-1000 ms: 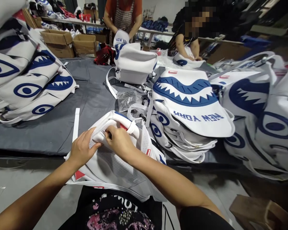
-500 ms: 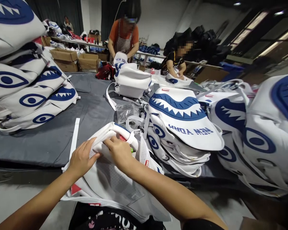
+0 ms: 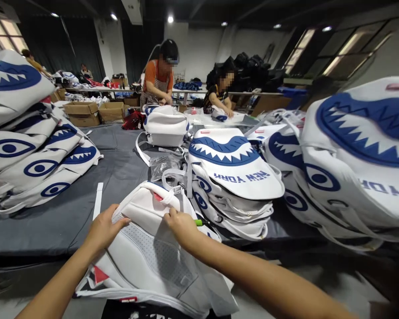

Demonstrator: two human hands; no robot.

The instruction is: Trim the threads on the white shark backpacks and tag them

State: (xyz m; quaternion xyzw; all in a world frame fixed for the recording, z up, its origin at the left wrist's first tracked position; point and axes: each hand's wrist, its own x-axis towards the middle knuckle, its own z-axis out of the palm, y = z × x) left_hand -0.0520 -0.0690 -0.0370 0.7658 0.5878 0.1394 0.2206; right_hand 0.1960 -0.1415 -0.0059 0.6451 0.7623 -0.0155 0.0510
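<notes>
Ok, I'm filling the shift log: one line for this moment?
left hand: grips white backpack edge | right hand: on backpack top, green tool | backpack stack beside | grey table

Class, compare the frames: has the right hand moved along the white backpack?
Yes. The right hand slid off the top handle, down the white backpack, away from the left hand.

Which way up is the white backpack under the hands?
Back panel up, lying flat: the white backpack shows its perforated mesh padding, with left hand and right hand on its top edge.
</notes>
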